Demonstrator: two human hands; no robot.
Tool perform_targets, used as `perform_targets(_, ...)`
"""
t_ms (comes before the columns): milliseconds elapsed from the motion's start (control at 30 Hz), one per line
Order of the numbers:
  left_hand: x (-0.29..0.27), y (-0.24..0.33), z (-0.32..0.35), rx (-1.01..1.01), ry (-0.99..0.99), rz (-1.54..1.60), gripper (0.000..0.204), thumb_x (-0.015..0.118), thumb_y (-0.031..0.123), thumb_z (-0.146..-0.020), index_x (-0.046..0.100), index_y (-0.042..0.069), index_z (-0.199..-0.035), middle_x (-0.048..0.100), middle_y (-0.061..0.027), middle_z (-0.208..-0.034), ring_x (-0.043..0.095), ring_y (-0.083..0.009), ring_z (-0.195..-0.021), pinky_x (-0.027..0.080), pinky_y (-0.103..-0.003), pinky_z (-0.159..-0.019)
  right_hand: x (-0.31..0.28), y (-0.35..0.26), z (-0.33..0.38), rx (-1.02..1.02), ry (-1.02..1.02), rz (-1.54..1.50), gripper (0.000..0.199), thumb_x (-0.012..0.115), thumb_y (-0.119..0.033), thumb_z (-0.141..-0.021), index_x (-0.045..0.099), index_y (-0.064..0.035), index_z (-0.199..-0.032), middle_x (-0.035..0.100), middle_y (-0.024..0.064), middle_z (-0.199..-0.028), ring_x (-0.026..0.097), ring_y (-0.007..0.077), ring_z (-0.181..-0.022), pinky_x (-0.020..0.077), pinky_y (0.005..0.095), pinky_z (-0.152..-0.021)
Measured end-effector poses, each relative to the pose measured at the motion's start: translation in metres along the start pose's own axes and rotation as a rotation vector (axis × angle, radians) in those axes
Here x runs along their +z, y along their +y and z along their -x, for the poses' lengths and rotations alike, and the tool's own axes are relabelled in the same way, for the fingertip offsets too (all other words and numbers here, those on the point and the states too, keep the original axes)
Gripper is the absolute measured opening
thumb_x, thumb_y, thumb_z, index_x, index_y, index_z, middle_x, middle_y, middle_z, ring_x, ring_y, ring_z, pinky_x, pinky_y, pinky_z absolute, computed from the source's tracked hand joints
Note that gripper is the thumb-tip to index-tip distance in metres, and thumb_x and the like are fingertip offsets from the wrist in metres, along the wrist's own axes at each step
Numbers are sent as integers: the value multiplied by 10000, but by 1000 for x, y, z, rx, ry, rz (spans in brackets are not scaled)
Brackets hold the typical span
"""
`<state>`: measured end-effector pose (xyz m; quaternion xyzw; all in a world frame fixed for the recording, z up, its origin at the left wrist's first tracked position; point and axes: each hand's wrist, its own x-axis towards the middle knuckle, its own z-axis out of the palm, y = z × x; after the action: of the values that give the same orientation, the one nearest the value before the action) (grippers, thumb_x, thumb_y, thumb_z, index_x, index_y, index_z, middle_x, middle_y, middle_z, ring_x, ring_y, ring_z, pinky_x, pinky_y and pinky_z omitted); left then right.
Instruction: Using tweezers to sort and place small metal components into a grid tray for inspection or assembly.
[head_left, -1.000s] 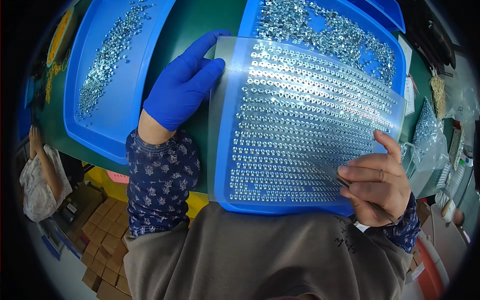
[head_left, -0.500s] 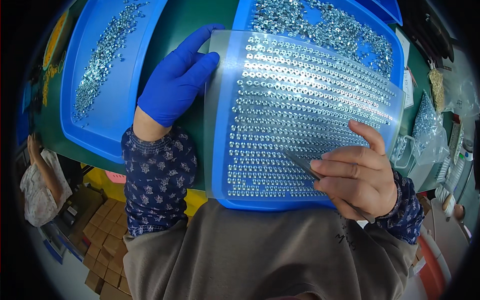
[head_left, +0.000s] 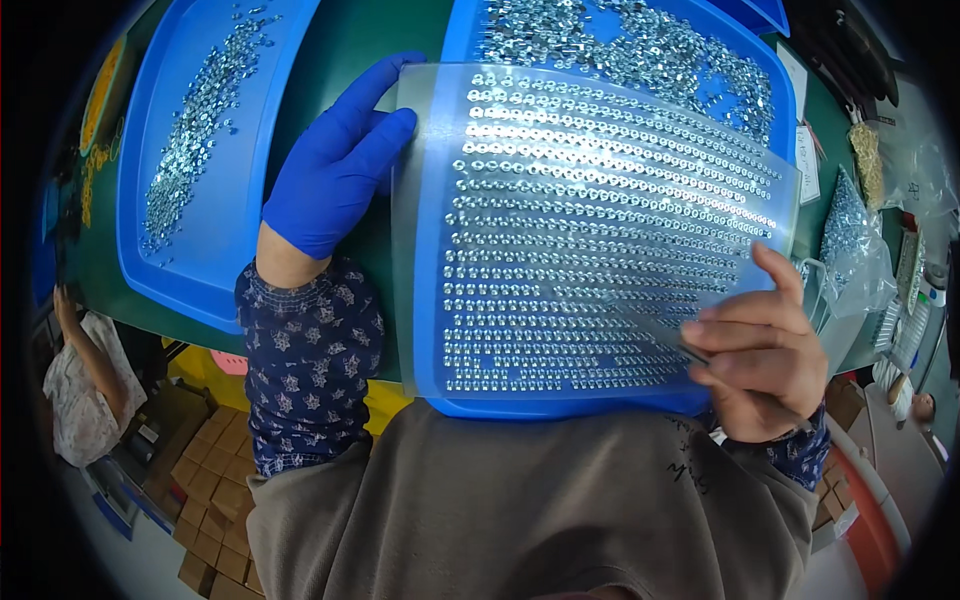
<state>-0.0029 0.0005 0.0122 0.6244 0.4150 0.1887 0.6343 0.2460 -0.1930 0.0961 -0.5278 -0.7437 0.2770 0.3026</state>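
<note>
A clear plastic sheet (head_left: 402, 300) carries many rows of small shiny metal pieces (head_left: 560, 270). My left hand (head_left: 325, 170), in a blue glove, is closed on the upper left edge of this sheet, thumb on top. My bare right hand (head_left: 765, 350) is over the sheet's lower right part. Between its thumb and fingers is a pair of thin metal tweezers (head_left: 672, 338), tips pointing up and left over the lower rows; blur hides whether they touch a piece. The sheet lies over a blue tray (head_left: 600, 405) holding a pile of loose metal pieces (head_left: 640, 55) at its far end.
Another blue tray (head_left: 225, 215) with a strip of loose metal pieces stands at the left on the green table (head_left: 340, 60). Clear plastic bags (head_left: 850, 260) of small parts are at the right. Cardboard boxes (head_left: 215, 450) are stacked at lower left, near another person (head_left: 95, 370).
My right hand has moved right across the sheet with the tweezers. The sheet, trays and my left hand appear slightly farther left in the picture.
</note>
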Motion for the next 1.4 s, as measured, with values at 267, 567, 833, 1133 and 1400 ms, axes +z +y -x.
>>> perform_targets(267, 8, 2, 0, 9, 109, 30, 439, 489, 117, -872, 395, 53, -1296, 489, 33, -680, 431, -18, -642, 327, -143, -589, -31, 18, 113, 481, 880, 295, 107, 604, -6, -777, 512, -56, -801, 628, 101, -860, 594, 180, -824, 265, 473, -1008)
perform_targets(567, 2, -5, -4, 15, 76, -36, 426, 496, 159, -876, 414, 84, -1287, 565, -17, -856, 493, -72, -784, 391, -194, -733, -38, 28, 142, 644, 792, 475, 76, 585, -21, -803, 518, -27, -840, 616, 91, -839, 584, 166, -837, 276, 436, -1014)
perform_targets(833, 3, -7, -2, 7, 81, 45, 418, 509, 144, -867, 434, 108, -1276, 575, -28, -851, 519, -72, -793, 402, -205, -728, -11, -7, 58, 182, 424, 72, 169, 638, -3, -719, 517, -82, -807, 641, 103, -843, 611, 206, -810, 272, 512, -979)
perform_targets(1133, 1, -9, -4, -34, 54, 115, 407, 504, 136, -868, 442, 114, -1270, 580, -28, -827, 518, -72, -760, 401, -196, -706, 18, 0, 9, -90, 56, 74, 231, 693, -35, -659, 531, -103, -808, 656, 71, -879, 615, 199, -791, 299, 500, -957)
perform_targets(1400, -1, -10, -3, 14, 46, 59, 400, 498, 130, -872, 446, 125, -1268, 574, -9, -799, 505, -54, -717, 393, -185, -659, 25, 5, -1, -124, 28, 101, 234, 681, -6, -657, 549, -101, -826, 654, 53, -883, 611, 183, -778, 311, 481, -955)
